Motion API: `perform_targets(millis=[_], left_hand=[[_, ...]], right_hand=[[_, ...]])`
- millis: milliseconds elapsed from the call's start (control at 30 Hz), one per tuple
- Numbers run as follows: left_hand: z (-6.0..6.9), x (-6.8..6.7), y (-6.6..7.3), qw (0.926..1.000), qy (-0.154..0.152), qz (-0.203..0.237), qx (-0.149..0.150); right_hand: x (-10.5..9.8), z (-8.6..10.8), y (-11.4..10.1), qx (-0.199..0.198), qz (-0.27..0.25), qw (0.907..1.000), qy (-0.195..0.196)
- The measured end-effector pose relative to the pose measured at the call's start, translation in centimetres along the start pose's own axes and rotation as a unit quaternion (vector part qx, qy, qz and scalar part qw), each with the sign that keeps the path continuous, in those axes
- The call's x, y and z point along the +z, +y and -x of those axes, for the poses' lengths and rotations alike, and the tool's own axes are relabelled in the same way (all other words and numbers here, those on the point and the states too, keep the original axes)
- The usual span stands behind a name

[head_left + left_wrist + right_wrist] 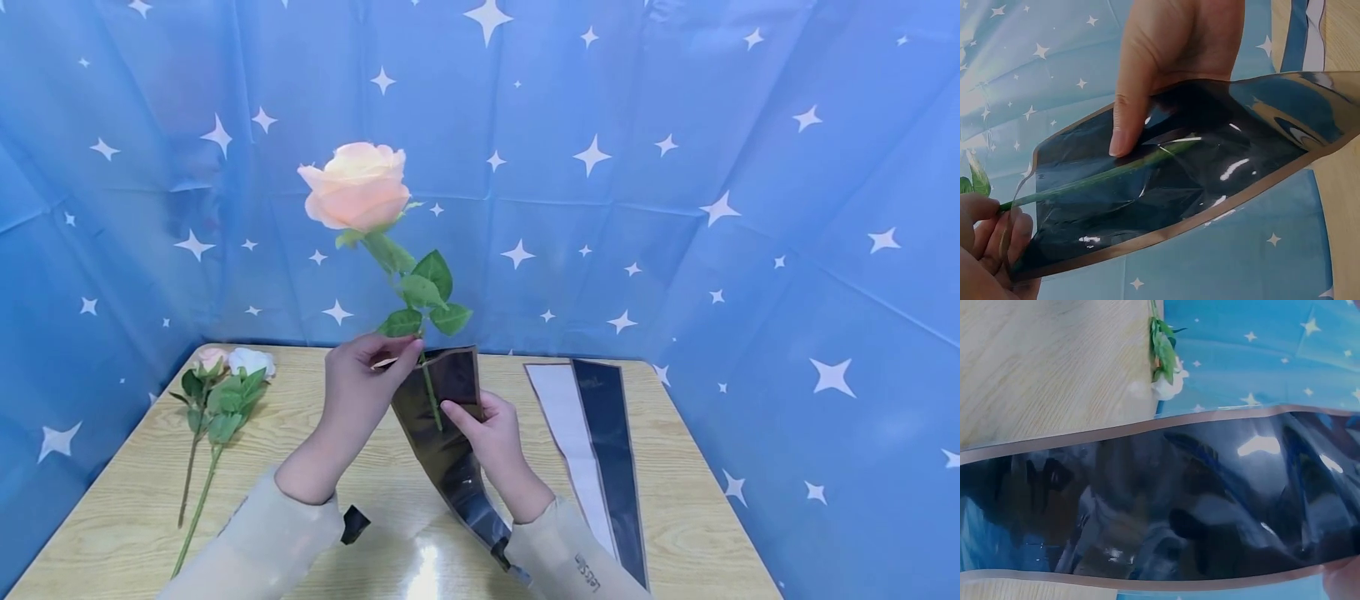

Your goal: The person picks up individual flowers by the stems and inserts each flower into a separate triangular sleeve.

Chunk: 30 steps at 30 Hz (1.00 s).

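Note:
A pale pink rose (358,187) with green leaves stands tilted in front of me, its bloom up and to the left. My left hand (356,387) pinches its green stem just below the leaves. A long black flower sleeve (459,375) with a brown border hangs below; my right hand (495,433) grips its right edge, thumb across the front. The lower stem (1104,178) shows through the sleeve's clear front in the left wrist view, passing in at the open end. In the right wrist view the dark sleeve (1135,512) spans the frame.
At the table's left lie a pink rose (212,360) and a white rose (251,361) with long stems. On the right lie a white sleeve (566,425) and another black sleeve (611,450). A small black piece (355,525) shows by my left cuff. A starry blue curtain (525,200) surrounds the table.

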<state>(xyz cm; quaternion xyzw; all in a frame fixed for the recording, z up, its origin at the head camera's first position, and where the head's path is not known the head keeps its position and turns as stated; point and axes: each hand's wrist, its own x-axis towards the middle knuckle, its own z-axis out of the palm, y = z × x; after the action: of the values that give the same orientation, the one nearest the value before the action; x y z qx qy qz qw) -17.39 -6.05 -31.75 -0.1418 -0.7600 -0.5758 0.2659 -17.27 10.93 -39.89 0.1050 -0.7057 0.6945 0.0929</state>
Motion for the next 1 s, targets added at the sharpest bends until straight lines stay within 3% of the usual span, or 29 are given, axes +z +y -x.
perform_targets(millis=[67,200,600,833,1000], left_hand=[[0.0,-0.1,0.0,1.0000,0.000,-0.001,0.000],[-0.2,0.0,-0.1,1.0000,0.004,0.008,0.004],[-0.5,-0.1,-0.3,0.9998,-0.004,0.017,0.013],[-0.9,-0.2,-0.4,0.9996,0.000,0.026,0.005],[-0.9,-0.4,-0.4,0.9995,-0.003,0.032,-0.008]], right_hand=[[0.0,-0.2,0.8,-0.005,-0.004,1.0000,-0.001],[-0.1,-0.2,1.2,0.023,-0.016,0.9996,-0.003],[0.1,0.4,-1.7,0.029,-0.010,0.9995,-0.004],[-0.1,-0.2,0.6,0.028,-0.022,0.9994,-0.005],[-0.1,-0.3,1.1,0.020,-0.019,0.9996,-0.003]])
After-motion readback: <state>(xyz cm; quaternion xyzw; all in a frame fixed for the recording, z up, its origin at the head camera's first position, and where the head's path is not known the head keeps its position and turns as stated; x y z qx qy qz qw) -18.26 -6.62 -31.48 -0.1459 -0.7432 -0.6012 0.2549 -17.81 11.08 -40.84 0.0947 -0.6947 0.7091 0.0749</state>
